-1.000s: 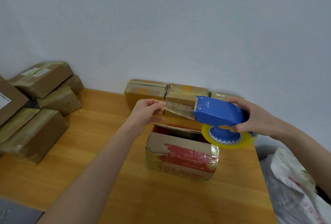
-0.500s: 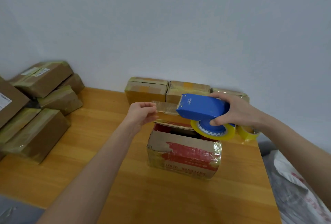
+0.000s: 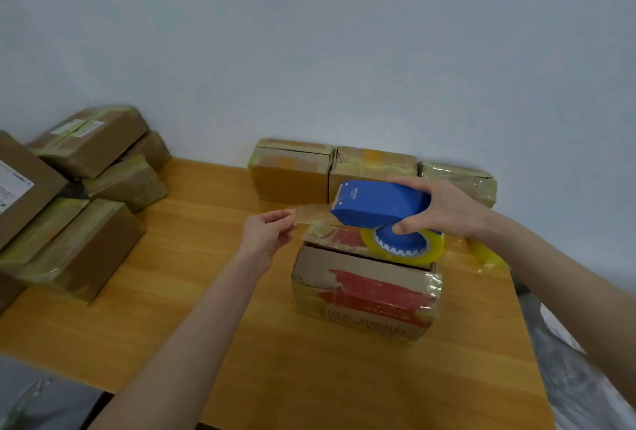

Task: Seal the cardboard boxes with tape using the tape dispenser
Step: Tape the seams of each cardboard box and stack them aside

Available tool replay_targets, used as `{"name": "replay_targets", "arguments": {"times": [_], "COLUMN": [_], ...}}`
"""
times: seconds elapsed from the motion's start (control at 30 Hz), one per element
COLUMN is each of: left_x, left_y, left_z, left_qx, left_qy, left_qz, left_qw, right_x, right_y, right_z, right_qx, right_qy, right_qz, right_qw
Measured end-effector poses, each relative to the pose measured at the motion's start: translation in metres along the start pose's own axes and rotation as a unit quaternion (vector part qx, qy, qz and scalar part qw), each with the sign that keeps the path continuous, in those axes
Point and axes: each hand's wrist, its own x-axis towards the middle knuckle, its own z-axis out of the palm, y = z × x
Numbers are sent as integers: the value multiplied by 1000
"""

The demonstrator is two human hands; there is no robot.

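Head view: the blue tape dispenser [image 3: 378,202] hangs just above the back edge of a worn cardboard box with red print [image 3: 364,292], which stands near the middle of the wooden table [image 3: 206,292]. The right hand [image 3: 444,209] is wrapped around the dispenser's body, fingers over the top and thumb underneath against the blue hub. The yellowish tape roll [image 3: 423,252] sits below the dispenser, over the box's top right corner. A clear strip of tape [image 3: 311,213] runs out leftward from the dispenser's front end, roughly level, past the box's left edge. The left hand [image 3: 266,233] pinches the free end of that strip between thumb and fingertips, off the box's upper left corner. The box's top flaps look folded down, with a dark seam across them; I cannot tell whether the strip touches the cardboard.

Behind, three taped boxes [image 3: 290,171] stand in a row against the pale wall [image 3: 309,51]. A pile of taped brown parcels [image 3: 86,223] crowds the left end of the table. Something yellow [image 3: 485,254] pokes out behind the right wrist, and crumpled plastic sheeting [image 3: 578,378] lies beyond the table's right edge.
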Motion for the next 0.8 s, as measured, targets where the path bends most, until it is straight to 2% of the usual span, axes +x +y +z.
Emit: {"name": "replay_targets", "arguments": {"times": [0.23,0.67,0.8], "left_x": [-4,1,7], "left_y": [8,-19,-29], "left_z": [3,-13,-17], "left_qx": [-50,67,93], "left_qy": [-10,56,66], "left_qz": [21,47,29], "left_qw": [998,995,993], "right_x": [-16,-10,-6], "right_y": [-13,-4,-8], "right_z": [-10,23,29], "right_qx": [10,-136,-176], "right_qy": [37,-26,-33], "right_qz": [-10,-17,-6], "right_qw": [999,990,984]}}
